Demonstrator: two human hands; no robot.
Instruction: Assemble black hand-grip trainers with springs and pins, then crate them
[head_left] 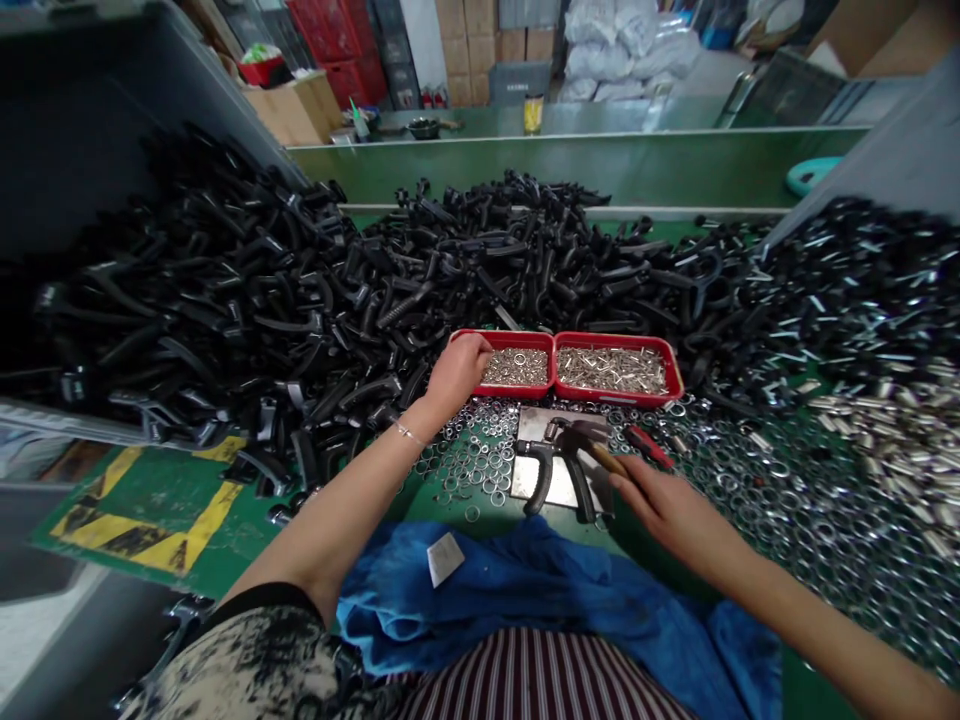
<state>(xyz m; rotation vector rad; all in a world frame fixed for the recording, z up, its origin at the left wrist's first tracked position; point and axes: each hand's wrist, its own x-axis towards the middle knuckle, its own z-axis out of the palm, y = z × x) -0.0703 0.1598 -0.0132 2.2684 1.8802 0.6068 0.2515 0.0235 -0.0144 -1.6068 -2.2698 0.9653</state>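
My left hand (459, 368) reaches forward into the left red tray (501, 338) of small metal rings, fingers curled down into them; what they pinch is hidden. My right hand (664, 505) holds the wooden handle of a small hammer (592, 443), whose head rests over a black hand-grip part (551, 465) lying on a metal plate (559, 485). The right red tray (671, 370) beside it holds small metal pins. Loose metal rings (469, 455) are scattered on the green table around the plate.
A large heap of black plastic handles (300, 290) fills the table's left and back. Black and silver parts (862, 300) pile up at the right. A blue cloth (525, 590) lies over my lap at the near edge. Yellow-black hazard tape (142, 520) marks the left.
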